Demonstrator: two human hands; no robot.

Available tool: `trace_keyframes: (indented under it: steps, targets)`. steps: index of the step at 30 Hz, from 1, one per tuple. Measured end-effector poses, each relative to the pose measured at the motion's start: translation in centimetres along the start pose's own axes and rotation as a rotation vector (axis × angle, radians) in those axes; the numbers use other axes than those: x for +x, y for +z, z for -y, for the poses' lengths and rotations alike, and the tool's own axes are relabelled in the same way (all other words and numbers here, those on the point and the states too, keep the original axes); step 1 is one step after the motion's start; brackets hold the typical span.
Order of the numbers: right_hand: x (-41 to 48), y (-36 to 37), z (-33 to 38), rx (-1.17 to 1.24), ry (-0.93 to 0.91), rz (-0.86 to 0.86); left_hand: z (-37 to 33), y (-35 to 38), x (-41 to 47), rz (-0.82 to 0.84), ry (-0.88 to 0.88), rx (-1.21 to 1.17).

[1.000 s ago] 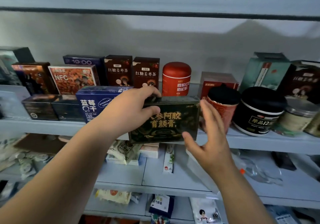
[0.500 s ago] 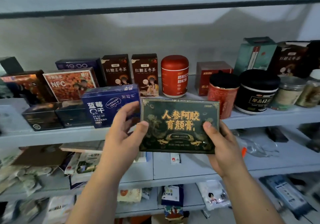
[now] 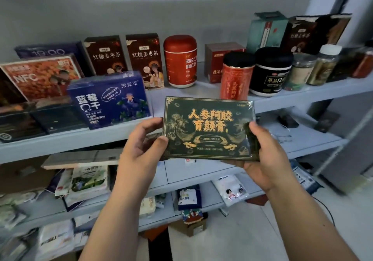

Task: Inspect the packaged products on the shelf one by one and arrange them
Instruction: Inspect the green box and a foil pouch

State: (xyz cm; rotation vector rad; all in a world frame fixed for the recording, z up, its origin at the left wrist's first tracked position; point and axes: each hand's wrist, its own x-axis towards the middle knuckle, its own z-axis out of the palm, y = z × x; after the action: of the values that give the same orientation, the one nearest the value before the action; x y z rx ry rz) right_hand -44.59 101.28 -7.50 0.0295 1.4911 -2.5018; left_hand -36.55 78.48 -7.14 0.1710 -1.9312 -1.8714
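A flat dark green box with gold lettering [image 3: 209,128] is held in the air in front of the shelf, its printed face turned to the camera. My left hand [image 3: 141,149] grips its left edge, thumb on the front. My right hand [image 3: 264,156] grips its right edge, thumb on the front and fingers behind. The box hangs off the grey shelf [image 3: 80,139], just below its front edge. A bare patch of shelf lies behind it, between the blue blueberry box [image 3: 110,99] and the red can with a black lid [image 3: 236,77].
On the same shelf stand two brown tea boxes [image 3: 123,57], a red canister [image 3: 180,61], a black tub [image 3: 271,72], jars at right and an orange NFC box [image 3: 38,77] at left. Lower shelves hold loose pouches and packets. A grey upright post [image 3: 343,131] rises at right.
The green box was lifted off the shelf and pulled toward me, and its printed front now faces the camera. Both hands came down with it, and my right hand closed on its right edge.
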Motion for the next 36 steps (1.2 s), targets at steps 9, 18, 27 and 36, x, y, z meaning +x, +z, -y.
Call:
trace_keyframes:
  steps: [9, 18, 27, 36]
  targets:
    - [1.2, -1.3, 2.3, 0.081, 0.151, 0.073, -1.2, 2.5, 0.6, -0.067, -0.180, -0.185]
    - [3.1, -2.4, 3.8, 0.008, 0.048, 0.214, -0.4, 5.3, 0.8, -0.119, -0.134, -0.083]
    - [2.2, -1.3, 4.4, -0.117, -0.166, 0.460, 0.3, 7.2, 1.7, -0.096, -0.116, -0.035]
    - [2.2, -0.7, 3.0, -0.289, -0.243, 0.599, -0.5, 8.8, 1.3, 0.091, -0.229, -0.374]
